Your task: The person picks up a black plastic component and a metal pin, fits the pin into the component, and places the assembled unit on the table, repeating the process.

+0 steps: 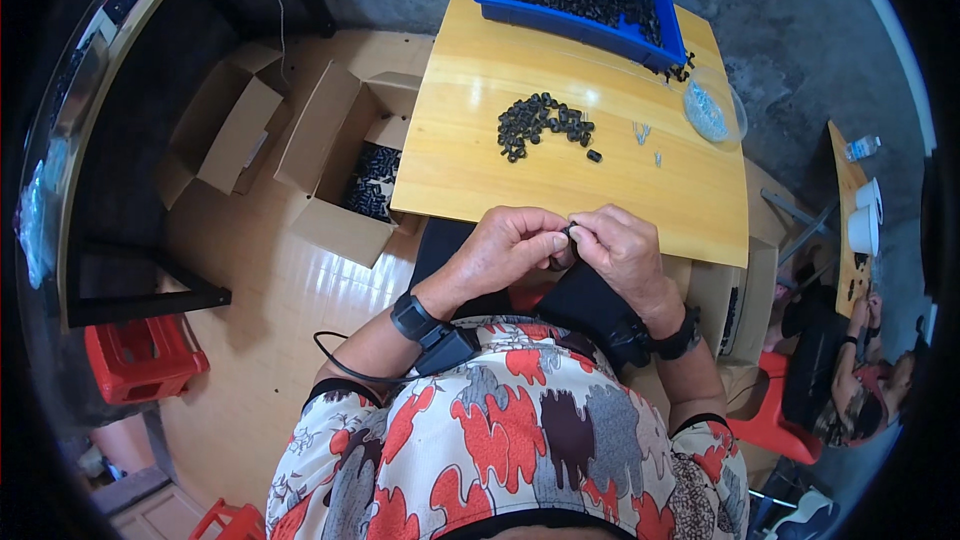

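Close together over the table's near edge, my left hand [522, 248] and my right hand [618, 246] pinch a small black part [571, 230] between their fingertips. Most of it is hidden by the fingers, so its exact kind cannot be made out. On the wooden table [450, 165] ahead lies a pile of small black cylindrical parts [530, 122], with one loose black piece [594, 156] beside it. To the right of the pile, a few thin silvery pins [641, 132] are scattered.
A blue tray [590, 28] full of black parts stands at the table's far side. Near it is a clear round bowl [738, 120] of small pale-blue pieces. Open cardboard boxes [318, 145] sit left on the floor, a red stool [140, 355] farther off. Another person [860, 380] works at right.
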Demonstrator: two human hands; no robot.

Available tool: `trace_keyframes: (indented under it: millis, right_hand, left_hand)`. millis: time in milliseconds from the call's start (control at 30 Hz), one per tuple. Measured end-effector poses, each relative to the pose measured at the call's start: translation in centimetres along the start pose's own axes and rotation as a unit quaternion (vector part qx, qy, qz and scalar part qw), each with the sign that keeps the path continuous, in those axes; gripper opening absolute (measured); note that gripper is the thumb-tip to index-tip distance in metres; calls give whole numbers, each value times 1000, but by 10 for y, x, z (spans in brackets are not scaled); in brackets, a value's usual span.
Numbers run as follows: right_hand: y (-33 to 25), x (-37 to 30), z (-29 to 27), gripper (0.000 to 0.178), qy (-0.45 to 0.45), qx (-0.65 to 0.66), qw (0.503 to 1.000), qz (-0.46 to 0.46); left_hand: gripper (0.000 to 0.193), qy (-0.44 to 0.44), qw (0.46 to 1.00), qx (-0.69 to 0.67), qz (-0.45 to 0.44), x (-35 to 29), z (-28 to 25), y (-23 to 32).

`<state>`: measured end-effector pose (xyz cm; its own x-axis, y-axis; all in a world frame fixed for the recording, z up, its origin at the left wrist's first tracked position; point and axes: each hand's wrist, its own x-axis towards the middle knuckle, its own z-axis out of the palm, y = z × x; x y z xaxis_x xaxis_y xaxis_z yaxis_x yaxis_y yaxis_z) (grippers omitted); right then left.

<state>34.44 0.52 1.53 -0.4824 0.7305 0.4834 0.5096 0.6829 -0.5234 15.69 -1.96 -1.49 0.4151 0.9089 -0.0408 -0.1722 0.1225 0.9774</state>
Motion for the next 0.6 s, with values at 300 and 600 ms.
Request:
trace_keyframes:
  millis: [300,600]
  right_hand:
    - [-5,2,0,10,0,-16,1000,13]
    - [-8,0,4,20,15,-92,994,-52]
  left_hand:
    - [20,9,1000,-22,-5,1,2,0]
    - [21,43,997,-63,-13,2,6,-6]
